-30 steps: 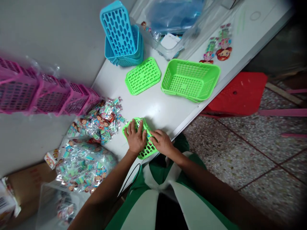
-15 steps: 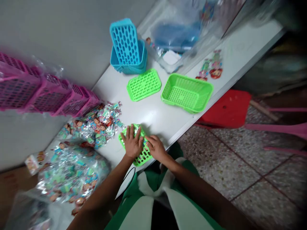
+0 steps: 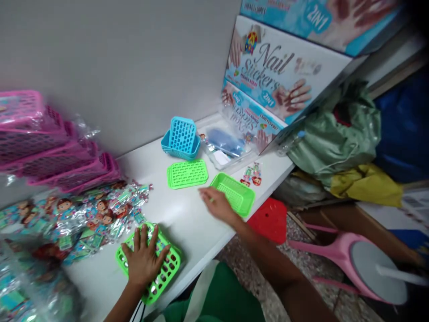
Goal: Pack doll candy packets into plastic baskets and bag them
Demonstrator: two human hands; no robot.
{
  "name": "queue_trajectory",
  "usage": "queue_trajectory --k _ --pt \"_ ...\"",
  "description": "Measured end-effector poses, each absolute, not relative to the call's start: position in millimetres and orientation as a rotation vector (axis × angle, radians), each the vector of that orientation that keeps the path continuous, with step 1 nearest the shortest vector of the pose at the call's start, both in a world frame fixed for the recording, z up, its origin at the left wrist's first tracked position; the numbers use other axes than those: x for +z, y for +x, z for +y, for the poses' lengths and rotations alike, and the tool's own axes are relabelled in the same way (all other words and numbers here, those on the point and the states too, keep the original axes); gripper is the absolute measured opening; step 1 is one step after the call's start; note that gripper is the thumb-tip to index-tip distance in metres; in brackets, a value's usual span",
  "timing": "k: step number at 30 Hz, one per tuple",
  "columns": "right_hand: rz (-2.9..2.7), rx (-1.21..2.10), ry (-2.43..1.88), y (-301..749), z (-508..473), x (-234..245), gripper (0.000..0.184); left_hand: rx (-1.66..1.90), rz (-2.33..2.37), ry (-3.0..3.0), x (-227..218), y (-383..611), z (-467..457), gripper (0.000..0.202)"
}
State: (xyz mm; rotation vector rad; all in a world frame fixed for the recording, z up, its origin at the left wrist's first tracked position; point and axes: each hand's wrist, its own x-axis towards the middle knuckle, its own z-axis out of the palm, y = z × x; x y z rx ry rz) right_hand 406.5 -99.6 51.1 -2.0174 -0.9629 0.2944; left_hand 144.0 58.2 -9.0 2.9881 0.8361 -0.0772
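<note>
My left hand [image 3: 144, 255] lies flat with spread fingers on the perforated lid of a closed green basket [image 3: 164, 270]. Packets show through the holes of that lid. Over the white table, my right hand [image 3: 219, 205] is empty, its fingers stretched out and slightly blurred. It is between a loose green lid [image 3: 189, 173] and an open green basket [image 3: 246, 201], overlapping the basket's left side in the view. Left of my left hand is a heap of shiny sweet packets [image 3: 103, 214] with doll-like heads.
Pink baskets [image 3: 73, 165] stand stacked at left, above a clear bag of packets [image 3: 36, 277]. Blue baskets [image 3: 181, 141], a plastic tray [image 3: 224, 145] and Nail Stickers boxes [image 3: 278, 67] are at the back. A pink stool [image 3: 348, 250] and red plastic piece [image 3: 270, 219] are beyond the table edge.
My right hand has left the closed basket and moved away, toward the loose lid and open basket. My left hand stays on the closed basket. The view has tilted up and shifted right.
</note>
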Motion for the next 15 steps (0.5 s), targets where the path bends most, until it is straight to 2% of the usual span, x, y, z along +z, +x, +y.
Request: queue_trajectory --k 3,5,7,12,15 --pt "-0.833 0.1 -2.349 527 -104 71 0.031 -0.02 0.82 2.98 -12 141 63 0.068" --pt "-0.654 0.181 -2.718 594 -101 72 0.034 -0.001 0.798 2.957 -14 139 65 0.065" --pt "-0.57 0.228 -2.839 641 -93 63 0.034 0.014 0.803 2.937 -15 139 66 0.063" --pt "-0.538 0.269 -2.986 688 -65 24 0.056 0.03 0.835 2.927 -16 138 67 0.06" --pt "-0.574 0.273 -3.076 699 -52 5 0.041 -0.017 0.877 2.897 -20 136 69 0.06"
